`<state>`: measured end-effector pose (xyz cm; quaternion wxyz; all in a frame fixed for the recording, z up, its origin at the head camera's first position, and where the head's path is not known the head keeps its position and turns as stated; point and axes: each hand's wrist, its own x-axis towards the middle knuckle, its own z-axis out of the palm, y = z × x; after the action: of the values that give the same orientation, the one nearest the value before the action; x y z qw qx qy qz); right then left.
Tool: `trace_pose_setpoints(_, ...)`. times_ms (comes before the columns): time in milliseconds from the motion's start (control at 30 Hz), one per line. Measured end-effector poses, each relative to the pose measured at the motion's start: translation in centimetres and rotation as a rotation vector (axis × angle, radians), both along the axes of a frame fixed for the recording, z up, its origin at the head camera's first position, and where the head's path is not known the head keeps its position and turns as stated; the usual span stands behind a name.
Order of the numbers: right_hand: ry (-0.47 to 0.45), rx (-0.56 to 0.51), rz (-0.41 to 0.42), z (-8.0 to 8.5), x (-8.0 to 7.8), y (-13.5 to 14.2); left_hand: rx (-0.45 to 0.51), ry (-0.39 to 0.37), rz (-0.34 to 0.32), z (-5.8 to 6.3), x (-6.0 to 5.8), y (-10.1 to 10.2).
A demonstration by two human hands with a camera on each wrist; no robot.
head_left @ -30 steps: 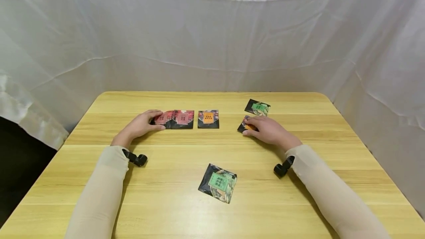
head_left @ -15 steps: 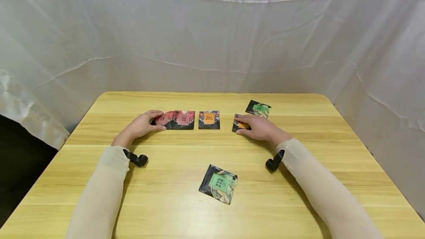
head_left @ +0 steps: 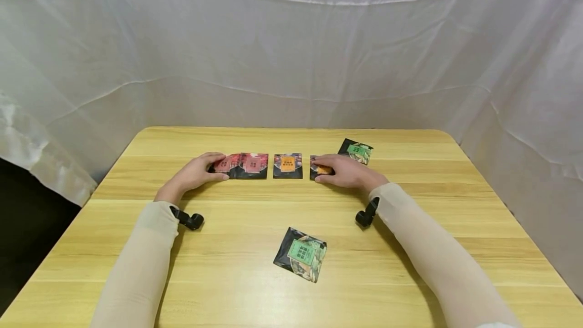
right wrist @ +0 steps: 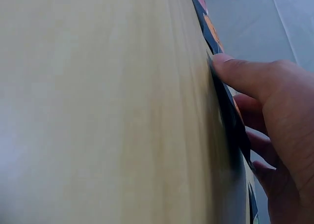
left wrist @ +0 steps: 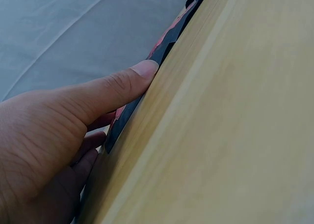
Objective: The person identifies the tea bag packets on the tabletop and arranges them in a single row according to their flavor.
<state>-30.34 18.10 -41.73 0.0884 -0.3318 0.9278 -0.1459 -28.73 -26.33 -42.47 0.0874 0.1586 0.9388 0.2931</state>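
Observation:
In the head view, my left hand (head_left: 193, 173) holds the leftmost black sachet with a red label (head_left: 223, 165), thumb on its near edge and fingers at the far side. A second red-label sachet (head_left: 253, 166) overlaps its right end. To the right lies a flat sachet with an orange label (head_left: 288, 166). My right hand (head_left: 348, 172) grips another orange-label sachet (head_left: 324, 170) between thumb and fingers, partly covering it. A narrow strip of table separates the two orange-label sachets. In the right wrist view, the thumb (right wrist: 235, 71) presses that sachet's near edge, close over the table.
A green-label sachet (head_left: 358, 152) lies askew behind my right hand, its near-left part hidden. Another green-label sachet (head_left: 300, 254) lies turned at the front middle of the wooden table (head_left: 227, 287). A pale cloth (head_left: 291, 65) hangs behind the table.
My right hand has moved left with its orange-label sachet, bringing it level with the other sachets and near the first orange-label one. My left hand stays on the red-label sachet.

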Motion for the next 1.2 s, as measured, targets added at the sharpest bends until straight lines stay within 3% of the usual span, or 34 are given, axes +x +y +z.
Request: trace_pose_setpoints(1200, -0.044, 0.019, 0.022, 0.5, -0.8, -2.2, -0.002, 0.009, 0.004, -0.1, 0.0, 0.0)
